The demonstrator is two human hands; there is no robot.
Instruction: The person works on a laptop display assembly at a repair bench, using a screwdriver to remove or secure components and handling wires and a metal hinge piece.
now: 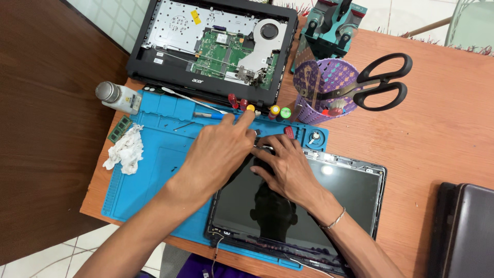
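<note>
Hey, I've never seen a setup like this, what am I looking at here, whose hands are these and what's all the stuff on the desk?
This is one view from a camera worn on a person's head, looking down at their own two bare hands; no machine is involved. The left hand and right hand press together at the top edge of a detached dark laptop screen panel, which lies partly on a blue silicone work mat on a wooden desk. Whether the fingers grip anything small is hidden. Behind the mat sits an opened black laptop base with a green circuit board. A purple perforated cup holds black-handled scissors. At the left lie a crumpled white tissue and a small white bottle.
</note>
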